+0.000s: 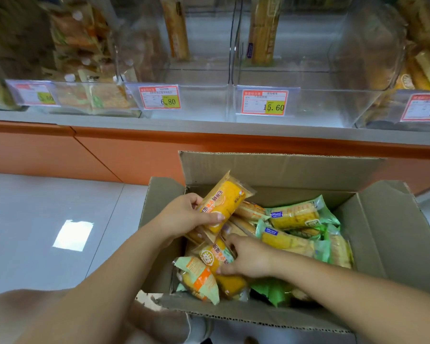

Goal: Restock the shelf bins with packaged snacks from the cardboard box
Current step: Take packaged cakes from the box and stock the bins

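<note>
Cardboard is the softest thing to work against here, so the packets should come up clear of the flaps rather than drag across them. The cardboard box stands open on the pale floor just below the shelf, roughly half full. The left hand grips an orange snack packet, thumb across its front and fingers curled behind, raised above the heap at the box's left back corner. The right hand lies lower, with fingers and thumb closing round a second orange packet that rests among the others. Holding each packet by its firm middle and not by the crimped ends, and lightly enough not to crush the cake inside, seems the sound way to do this. Sorting by colour would also pay off, since green packets fill the right side of the box and probably belong elsewhere. Above, the clear bin with the 6.80 tag holds only one upright packet at the back. The bin with the 15.60 tag is likewise nearly bare, with one tall packet. The left bin and the right bin look well stocked. Which bin suits the orange packets I cannot tell.
</note>
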`<state>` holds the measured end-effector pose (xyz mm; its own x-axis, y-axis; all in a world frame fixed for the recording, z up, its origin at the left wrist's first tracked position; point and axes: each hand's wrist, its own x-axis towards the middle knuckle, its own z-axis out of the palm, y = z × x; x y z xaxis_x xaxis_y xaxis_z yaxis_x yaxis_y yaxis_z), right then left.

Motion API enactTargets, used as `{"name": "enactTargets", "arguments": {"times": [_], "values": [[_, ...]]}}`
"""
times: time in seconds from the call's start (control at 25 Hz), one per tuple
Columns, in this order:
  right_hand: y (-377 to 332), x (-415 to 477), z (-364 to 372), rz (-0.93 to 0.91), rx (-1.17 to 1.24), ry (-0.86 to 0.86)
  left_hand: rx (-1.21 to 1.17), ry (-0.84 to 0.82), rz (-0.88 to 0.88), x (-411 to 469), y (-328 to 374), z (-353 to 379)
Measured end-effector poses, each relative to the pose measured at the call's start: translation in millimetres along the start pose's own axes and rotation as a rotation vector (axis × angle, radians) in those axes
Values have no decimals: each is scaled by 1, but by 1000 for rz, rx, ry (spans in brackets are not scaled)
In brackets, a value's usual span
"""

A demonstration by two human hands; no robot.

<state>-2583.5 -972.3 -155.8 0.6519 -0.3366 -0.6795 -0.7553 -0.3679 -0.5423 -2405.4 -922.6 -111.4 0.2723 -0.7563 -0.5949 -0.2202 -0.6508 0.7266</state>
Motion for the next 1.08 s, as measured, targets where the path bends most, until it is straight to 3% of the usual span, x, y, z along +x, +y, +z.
{"name": "enactTargets", "arguments": {"times": [0.12, 0.36, 0.6, 0.84, 0.96, 1.08], "values": [[11, -10, -25, 71, 197, 93, -51, 10, -8, 0, -3, -6], [57, -45, -71, 151, 675, 463, -224, -89, -37, 5, 6, 4], [72, -69, -74, -48, 1125, 517, -364, -276, -54, 9, 26, 35], [80, -77, -84, -128, 1570, 575, -563, -425, -103, 6, 43, 59], [86, -77, -88, -126, 1692, 619, -633, -436, -67, 6, 56, 67], [89, -80, -92, -116, 1626, 661, -653, -412, -24, 4, 66, 73]]}}
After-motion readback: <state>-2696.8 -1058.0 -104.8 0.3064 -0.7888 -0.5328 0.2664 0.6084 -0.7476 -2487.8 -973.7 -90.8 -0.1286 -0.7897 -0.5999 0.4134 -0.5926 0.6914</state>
